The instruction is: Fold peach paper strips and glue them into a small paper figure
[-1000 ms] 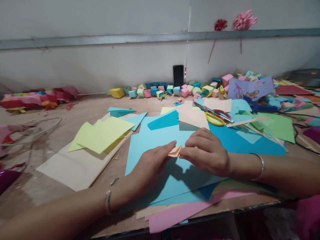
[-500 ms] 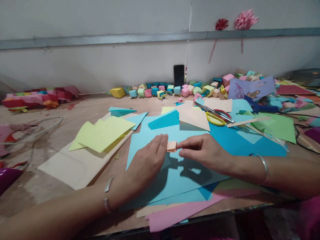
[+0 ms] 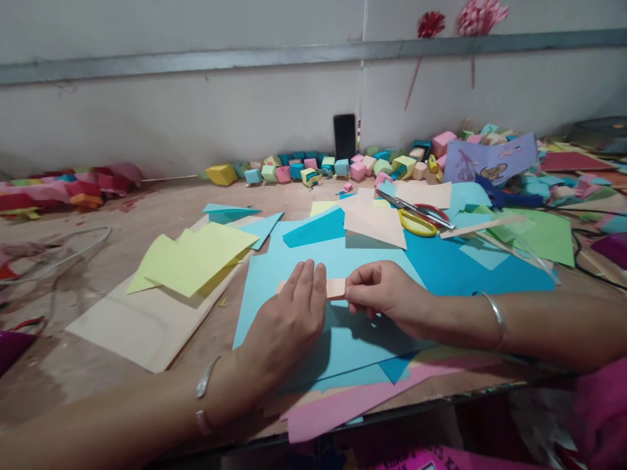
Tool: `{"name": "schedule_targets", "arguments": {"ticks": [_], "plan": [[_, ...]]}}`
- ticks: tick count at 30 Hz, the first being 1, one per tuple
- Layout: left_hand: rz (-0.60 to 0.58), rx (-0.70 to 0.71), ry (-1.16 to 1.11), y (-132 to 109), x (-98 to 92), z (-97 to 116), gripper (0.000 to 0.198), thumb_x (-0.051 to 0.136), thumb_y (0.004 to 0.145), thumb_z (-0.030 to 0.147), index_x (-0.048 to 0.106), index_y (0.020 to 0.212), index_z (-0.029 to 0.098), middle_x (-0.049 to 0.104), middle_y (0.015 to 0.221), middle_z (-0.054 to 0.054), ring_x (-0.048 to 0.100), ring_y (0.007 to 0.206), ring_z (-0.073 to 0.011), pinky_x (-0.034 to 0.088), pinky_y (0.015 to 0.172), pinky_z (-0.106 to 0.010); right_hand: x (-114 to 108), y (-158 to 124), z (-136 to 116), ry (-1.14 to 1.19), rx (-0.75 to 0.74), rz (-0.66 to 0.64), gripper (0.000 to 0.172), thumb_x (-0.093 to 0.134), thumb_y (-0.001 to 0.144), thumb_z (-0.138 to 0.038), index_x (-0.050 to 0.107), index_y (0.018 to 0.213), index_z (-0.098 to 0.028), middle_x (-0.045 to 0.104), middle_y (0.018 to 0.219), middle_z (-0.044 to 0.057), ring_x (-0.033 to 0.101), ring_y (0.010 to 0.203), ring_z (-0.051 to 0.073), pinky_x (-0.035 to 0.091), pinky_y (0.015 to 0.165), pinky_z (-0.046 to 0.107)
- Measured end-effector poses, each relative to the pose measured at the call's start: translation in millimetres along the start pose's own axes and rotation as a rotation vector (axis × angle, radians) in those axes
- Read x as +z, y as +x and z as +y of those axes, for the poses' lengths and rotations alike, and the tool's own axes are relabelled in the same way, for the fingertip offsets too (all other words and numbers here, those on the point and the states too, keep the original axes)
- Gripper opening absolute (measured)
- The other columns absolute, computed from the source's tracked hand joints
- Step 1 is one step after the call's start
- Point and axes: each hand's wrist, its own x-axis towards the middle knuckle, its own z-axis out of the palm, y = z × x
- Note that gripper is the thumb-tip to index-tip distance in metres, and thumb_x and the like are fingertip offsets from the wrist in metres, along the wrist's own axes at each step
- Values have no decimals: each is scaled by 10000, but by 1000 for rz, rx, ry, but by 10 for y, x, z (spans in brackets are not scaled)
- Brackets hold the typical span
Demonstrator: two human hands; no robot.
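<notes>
A small folded strip of peach paper lies over the light blue sheet in the middle of the table. My left hand rests flat on the strip with its fingers stretched out, covering its middle. A bit of the strip's left end shows past the fingers. My right hand pinches the right end between thumb and forefinger, its other fingers curled in. The fold of the strip under my left hand is hidden.
Yellow sheets lie on the left, and scissors at the back right on blue and peach paper. Folded paper cubes and an upright phone line the wall. Pink paper hangs at the front edge.
My right hand has closed its thumb and forefinger on the strip's right end, which now lies flatter. My left hand's fingers have spread slightly. The view has tilted down a little.
</notes>
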Motion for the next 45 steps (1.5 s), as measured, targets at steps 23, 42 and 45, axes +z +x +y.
{"name": "schedule_targets", "arguments": {"ticks": [23, 42, 45], "plan": [[183, -2, -603, -16, 268, -97, 424, 421, 961, 186, 395, 1378, 108, 641, 1205, -199, 659, 1040, -268, 591, 809, -426, -83, 16, 37, -310, -640, -12, 133, 717, 781, -285, 752, 806, -159, 690, 680, 13, 591, 590, 84, 464, 519, 195], [132, -86, -947, 38, 155, -65, 327, 402, 979, 265, 550, 1269, 233, 728, 1010, -48, 684, 862, -174, 566, 788, -320, -159, 17, -38, -748, -1206, 191, 85, 652, 847, -193, 622, 784, -144, 618, 749, 36, 537, 719, 117, 454, 657, 247], [159, -107, -1015, 35, 151, -58, 304, 423, 971, 254, 594, 1219, 215, 733, 989, -44, 679, 825, -161, 556, 764, -298, -153, 6, -53, -764, -1200, 167, 106, 652, 850, -206, 611, 785, -133, 616, 740, 42, 535, 727, 122, 447, 665, 245]]}}
